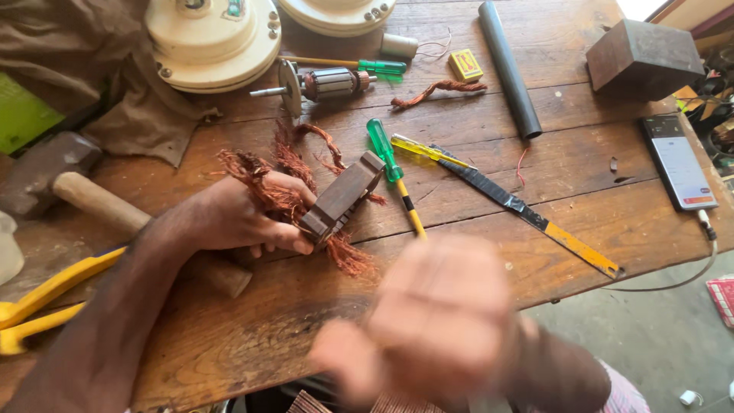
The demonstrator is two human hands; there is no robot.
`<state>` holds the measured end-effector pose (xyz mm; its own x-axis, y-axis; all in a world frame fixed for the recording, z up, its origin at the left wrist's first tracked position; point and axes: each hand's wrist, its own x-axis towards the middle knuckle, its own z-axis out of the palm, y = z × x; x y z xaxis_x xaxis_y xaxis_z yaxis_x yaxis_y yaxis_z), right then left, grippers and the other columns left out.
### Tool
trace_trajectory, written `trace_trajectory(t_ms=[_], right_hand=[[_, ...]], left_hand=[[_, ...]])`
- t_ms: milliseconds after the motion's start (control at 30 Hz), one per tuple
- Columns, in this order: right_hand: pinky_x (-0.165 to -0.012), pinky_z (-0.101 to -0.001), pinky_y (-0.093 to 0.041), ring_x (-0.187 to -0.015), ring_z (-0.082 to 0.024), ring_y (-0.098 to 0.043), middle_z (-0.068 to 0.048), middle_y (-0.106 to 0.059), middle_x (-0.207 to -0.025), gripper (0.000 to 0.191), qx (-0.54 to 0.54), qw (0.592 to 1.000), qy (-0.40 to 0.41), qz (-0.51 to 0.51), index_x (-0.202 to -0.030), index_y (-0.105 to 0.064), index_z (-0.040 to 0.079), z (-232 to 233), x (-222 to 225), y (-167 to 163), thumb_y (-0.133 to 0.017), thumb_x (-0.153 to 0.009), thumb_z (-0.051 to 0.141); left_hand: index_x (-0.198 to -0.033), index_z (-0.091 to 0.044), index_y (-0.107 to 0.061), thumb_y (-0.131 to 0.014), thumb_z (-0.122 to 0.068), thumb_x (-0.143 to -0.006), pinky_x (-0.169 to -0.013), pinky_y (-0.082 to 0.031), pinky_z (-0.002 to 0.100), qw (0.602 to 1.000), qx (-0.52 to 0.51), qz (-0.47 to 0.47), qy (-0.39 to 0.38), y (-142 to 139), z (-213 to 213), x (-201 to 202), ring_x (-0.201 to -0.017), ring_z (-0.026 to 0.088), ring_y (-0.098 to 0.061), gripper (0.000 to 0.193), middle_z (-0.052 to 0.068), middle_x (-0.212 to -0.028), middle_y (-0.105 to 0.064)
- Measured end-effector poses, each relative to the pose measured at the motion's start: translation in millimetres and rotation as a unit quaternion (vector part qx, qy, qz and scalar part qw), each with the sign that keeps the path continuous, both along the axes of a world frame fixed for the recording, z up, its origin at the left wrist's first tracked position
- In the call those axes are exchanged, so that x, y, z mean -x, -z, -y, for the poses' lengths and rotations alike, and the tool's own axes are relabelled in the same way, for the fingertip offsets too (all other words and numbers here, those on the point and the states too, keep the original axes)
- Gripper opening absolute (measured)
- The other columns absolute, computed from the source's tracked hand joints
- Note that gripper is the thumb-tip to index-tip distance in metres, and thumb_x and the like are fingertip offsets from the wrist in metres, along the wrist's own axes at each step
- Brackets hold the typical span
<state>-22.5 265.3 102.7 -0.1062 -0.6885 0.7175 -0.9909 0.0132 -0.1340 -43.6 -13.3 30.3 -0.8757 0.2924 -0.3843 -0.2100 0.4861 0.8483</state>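
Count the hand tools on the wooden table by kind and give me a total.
Screwdrivers: 3, a green-handled one, a yellow one and a green-handled one farther back
Hammers: 1
Yellow-handled pliers: 1
Hacksaw blades: 1
Total: 6
The left hand holds a motor core with copper wire, not counted; the right hand is blurred.

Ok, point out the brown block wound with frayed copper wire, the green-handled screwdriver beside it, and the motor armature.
Brown block wound with frayed copper wire [342, 195]: head view, flat brown face.
Green-handled screwdriver [381, 148]: head view, green handle.
Motor armature [330, 82]: head view, wound core.
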Motion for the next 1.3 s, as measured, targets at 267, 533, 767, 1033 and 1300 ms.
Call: trace_trajectory(t_ms=[267, 533, 767, 1033, 1300], right_hand=[[-0.054, -0.0325, -0.041, -0.061, -0.017, -0.054, -0.002, -0.055, -0.075, 0.023, -0.06, 0.993, -0.098, 0.04, -0.077, -0.058, 0.008, -0.1, -20.0, -6.0, -0.075, -0.062, 0.013], [-0.051, -0.0331, -0.043, -0.048, -0.013, -0.05, 0.0, -0.052, -0.055, 0.048, 0.011, 0.982, 0.172, -0.076, -0.057, -0.057, 0.013, 30.2, 110.3, 26.8, -0.083, -0.098, 0.019], [-0.055, -0.0335, -0.043, -0.054, -0.016, -0.057, -0.008, -0.058, -0.062, 0.04, 0.104, 0.949, 0.284, 0.089, -0.07, -0.064, -0.002, 4.4, 159.8, 70.2, -0.076, -0.106, 0.012], [-0.056, -0.0345, -0.046, -0.057, -0.017, -0.063, -0.008, -0.065, -0.067, 0.03, 0.081, 0.958, 0.261, 0.09, -0.078, -0.072, 0.002, 18.1, 155.2, 82.0, -0.074, -0.104, 0.017], [-0.054, -0.03, -0.052, -0.056, -0.01, -0.067, -0.003, -0.07, -0.065, 0.016, 0.088, 0.937, 0.306, 0.143, -0.092, -0.076, 0.008, 14.1, 157.7, 84.7, -0.075, -0.095, 0.023]], left_hand=[[-0.111, -0.015, -0.072, -0.092, -0.024, -0.068, -0.043, -0.055, 0.031, 0.999, 0.04, 0.001, 0.001, -3.0, -1.7, 0.8, -0.049, 0.011, -0.064, 0.048, 0.003, -0.069, -0.074], [-0.114, -0.017, -0.072, -0.091, -0.024, -0.069, -0.044, -0.056, 0.029, 1.0, 0.028, 0.009, 0.005, -5.4, -1.7, -0.3, -0.05, 0.01, -0.065, 0.049, 0.002, -0.069, -0.074], [-0.114, -0.018, -0.072, -0.092, -0.028, -0.068, -0.045, -0.056, 0.029, 0.999, 0.035, 0.013, 0.015, -8.1, -2.9, 0.6, -0.051, 0.01, -0.064, 0.052, 0.001, -0.068, -0.072], [-0.115, -0.019, -0.072, -0.092, -0.026, -0.067, -0.045, -0.056, 0.03, 0.998, 0.056, 0.019, -0.005, -5.3, -2.4, -1.5, -0.05, 0.013, -0.065, 0.052, 0.002, -0.068, -0.072], [-0.117, -0.02, -0.072, -0.085, -0.018, -0.079, -0.048, -0.062, 0.033, 0.994, 0.094, 0.06, 0.016, 1.2, -5.1, 5.4, -0.064, 0.015, -0.078, 0.04, 0.004, -0.086, -0.082]])
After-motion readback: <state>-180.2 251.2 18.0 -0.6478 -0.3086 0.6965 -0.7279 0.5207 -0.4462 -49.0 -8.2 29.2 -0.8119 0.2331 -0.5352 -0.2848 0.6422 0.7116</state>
